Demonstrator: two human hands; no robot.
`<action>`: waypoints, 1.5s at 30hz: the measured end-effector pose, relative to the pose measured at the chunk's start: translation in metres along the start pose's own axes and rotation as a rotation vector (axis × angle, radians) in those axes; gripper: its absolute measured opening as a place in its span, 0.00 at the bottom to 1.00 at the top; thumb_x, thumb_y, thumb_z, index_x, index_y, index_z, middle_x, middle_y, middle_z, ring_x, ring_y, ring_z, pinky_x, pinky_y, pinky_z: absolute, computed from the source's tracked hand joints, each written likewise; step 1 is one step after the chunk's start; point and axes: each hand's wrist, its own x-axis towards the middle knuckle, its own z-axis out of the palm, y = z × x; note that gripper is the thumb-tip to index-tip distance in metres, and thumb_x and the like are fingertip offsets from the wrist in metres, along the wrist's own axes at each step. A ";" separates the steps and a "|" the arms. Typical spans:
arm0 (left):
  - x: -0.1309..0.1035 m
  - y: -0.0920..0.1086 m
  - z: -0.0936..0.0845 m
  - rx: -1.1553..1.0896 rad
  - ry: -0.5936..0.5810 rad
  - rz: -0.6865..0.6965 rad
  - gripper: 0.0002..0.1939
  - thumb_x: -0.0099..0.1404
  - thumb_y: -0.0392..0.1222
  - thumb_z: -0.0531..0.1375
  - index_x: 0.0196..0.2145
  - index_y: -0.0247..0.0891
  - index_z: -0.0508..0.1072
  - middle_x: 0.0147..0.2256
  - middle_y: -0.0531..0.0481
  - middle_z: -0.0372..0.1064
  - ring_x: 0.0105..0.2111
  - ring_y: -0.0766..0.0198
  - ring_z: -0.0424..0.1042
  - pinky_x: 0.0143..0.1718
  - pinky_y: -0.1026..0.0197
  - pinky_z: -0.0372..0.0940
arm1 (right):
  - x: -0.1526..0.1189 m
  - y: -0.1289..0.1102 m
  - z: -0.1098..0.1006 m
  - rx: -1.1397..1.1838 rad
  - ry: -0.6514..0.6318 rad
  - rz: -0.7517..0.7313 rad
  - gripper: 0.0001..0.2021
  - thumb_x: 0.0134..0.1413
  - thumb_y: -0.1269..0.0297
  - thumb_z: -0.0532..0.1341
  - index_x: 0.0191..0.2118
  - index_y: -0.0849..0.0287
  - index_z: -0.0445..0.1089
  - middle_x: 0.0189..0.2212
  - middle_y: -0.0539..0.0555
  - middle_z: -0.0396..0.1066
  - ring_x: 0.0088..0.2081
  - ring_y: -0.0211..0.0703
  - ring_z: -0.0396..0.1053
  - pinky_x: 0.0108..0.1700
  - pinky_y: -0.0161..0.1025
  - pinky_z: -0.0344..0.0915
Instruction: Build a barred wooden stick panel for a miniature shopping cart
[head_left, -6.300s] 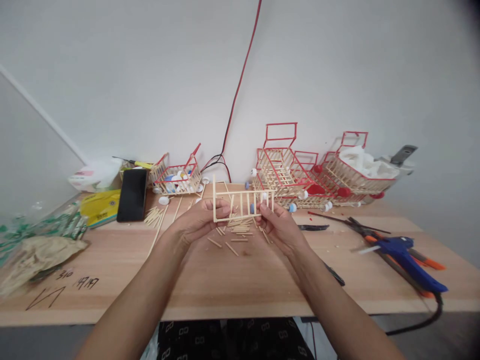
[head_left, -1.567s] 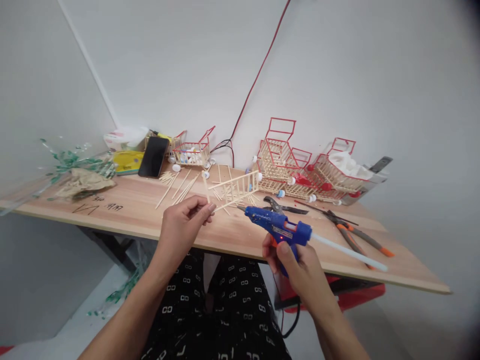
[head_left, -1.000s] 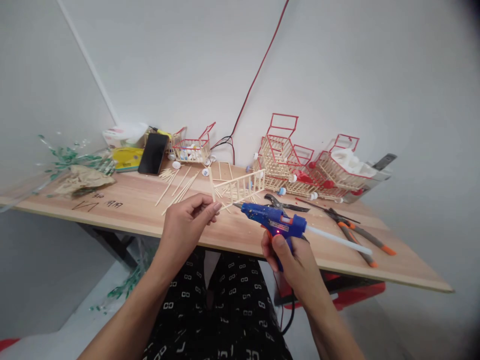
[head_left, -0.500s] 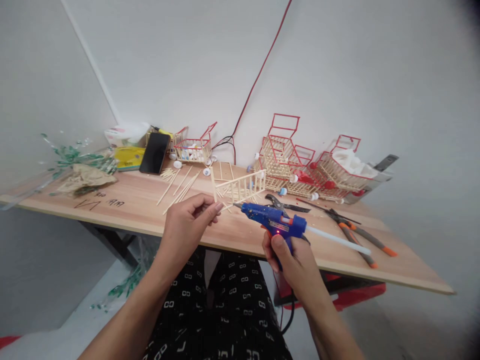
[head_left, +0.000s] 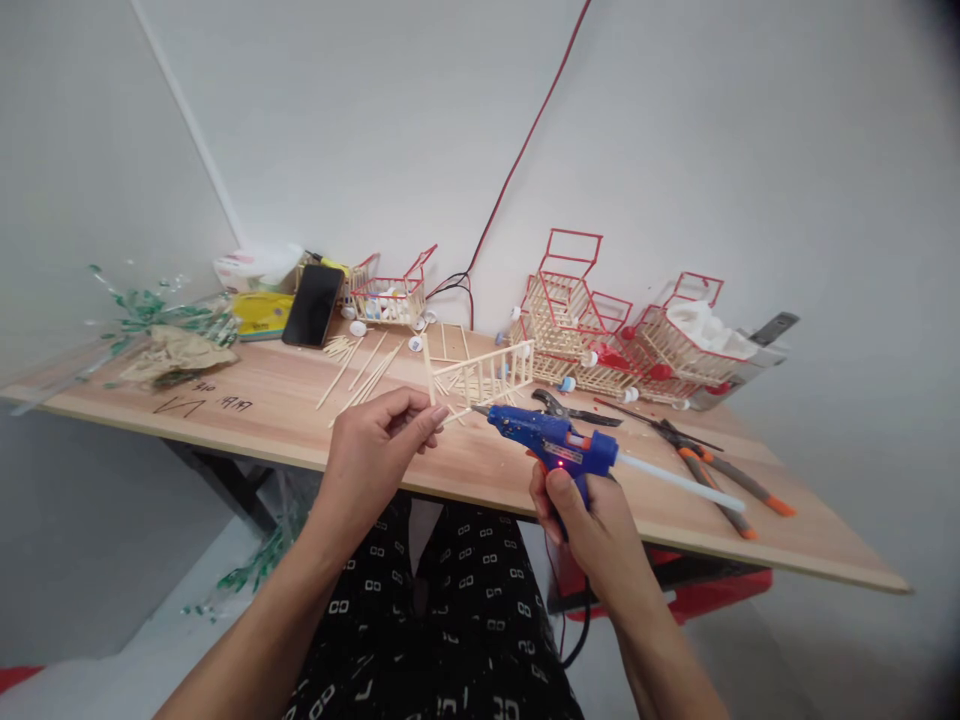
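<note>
Between thumb and fingers, my left hand (head_left: 382, 440) pinches the near corner of a small wooden stick frame (head_left: 487, 375) with several upright bars, held above the table. My right hand (head_left: 589, 515) is wrapped round the handle of a blue hot glue gun (head_left: 551, 437), whose red light glows. Its nozzle points left and lies close to the frame's lower stick; whether they touch I cannot tell. A pale glue stick (head_left: 682, 482) juts from the gun's rear. Behind the frame, loose wooden sticks (head_left: 371, 375) lie on the wooden table (head_left: 285, 415).
Miniature stick shopping carts (head_left: 562, 310) with red rims stand along the wall, and another cart (head_left: 390, 298) is further left. Cutting pliers (head_left: 712, 470) and black-handled nippers (head_left: 574, 410) lie at right. A phone (head_left: 313, 305) leans near a yellow packet (head_left: 262, 316). Crumpled brown paper (head_left: 180, 355) sits left.
The glue gun and my right hand have shifted very slightly right. My left hand keeps its pinch on the frame, and the whole view has moved a little.
</note>
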 end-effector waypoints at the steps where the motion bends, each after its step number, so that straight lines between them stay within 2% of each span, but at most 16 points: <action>1: 0.000 0.000 0.000 0.001 0.002 0.003 0.08 0.62 0.40 0.60 0.26 0.37 0.73 0.21 0.54 0.68 0.22 0.69 0.67 0.27 0.67 0.63 | 0.000 0.001 0.000 0.002 0.002 -0.001 0.26 0.60 0.44 0.51 0.21 0.60 0.62 0.15 0.49 0.59 0.18 0.33 0.56 0.22 0.32 0.51; 14: -0.002 0.002 -0.004 0.021 0.012 0.014 0.09 0.62 0.41 0.60 0.25 0.37 0.73 0.20 0.55 0.68 0.22 0.69 0.67 0.27 0.68 0.63 | 0.002 0.001 0.000 -0.002 0.001 -0.002 0.26 0.60 0.45 0.52 0.19 0.60 0.60 0.15 0.49 0.60 0.18 0.33 0.56 0.21 0.31 0.51; 25: 0.003 0.003 -0.007 -0.041 0.039 -0.015 0.08 0.60 0.39 0.61 0.24 0.36 0.73 0.21 0.55 0.68 0.23 0.69 0.68 0.27 0.67 0.64 | -0.002 -0.003 0.001 -0.063 -0.012 0.034 0.25 0.58 0.43 0.52 0.23 0.60 0.65 0.14 0.49 0.61 0.17 0.34 0.57 0.22 0.33 0.54; 31: 0.004 0.003 -0.009 -0.092 0.035 -0.036 0.08 0.60 0.39 0.61 0.24 0.37 0.73 0.20 0.54 0.69 0.23 0.69 0.68 0.27 0.67 0.65 | 0.005 0.014 -0.010 -0.027 0.116 0.041 0.22 0.58 0.45 0.55 0.29 0.61 0.67 0.17 0.50 0.64 0.19 0.36 0.60 0.23 0.34 0.55; 35: 0.009 -0.004 -0.009 -0.147 -0.002 -0.048 0.08 0.60 0.40 0.62 0.25 0.36 0.73 0.20 0.54 0.69 0.23 0.68 0.69 0.27 0.66 0.65 | 0.012 0.019 -0.010 0.193 0.157 0.067 0.22 0.57 0.43 0.55 0.33 0.61 0.66 0.22 0.51 0.67 0.18 0.34 0.57 0.20 0.33 0.53; 39: 0.016 -0.012 -0.012 -0.214 -0.095 -0.054 0.08 0.60 0.41 0.62 0.26 0.35 0.74 0.21 0.53 0.70 0.23 0.69 0.69 0.28 0.66 0.65 | 0.017 0.020 -0.011 0.417 0.183 0.137 0.24 0.53 0.40 0.57 0.36 0.60 0.64 0.26 0.53 0.69 0.16 0.30 0.54 0.14 0.29 0.44; 45: 0.034 -0.022 -0.018 -0.251 -0.255 -0.097 0.09 0.60 0.43 0.63 0.27 0.35 0.74 0.21 0.54 0.70 0.23 0.71 0.67 0.29 0.68 0.63 | 0.021 0.031 -0.027 0.532 0.145 0.251 0.26 0.52 0.37 0.56 0.36 0.59 0.65 0.14 0.45 0.59 0.12 0.29 0.47 0.12 0.27 0.36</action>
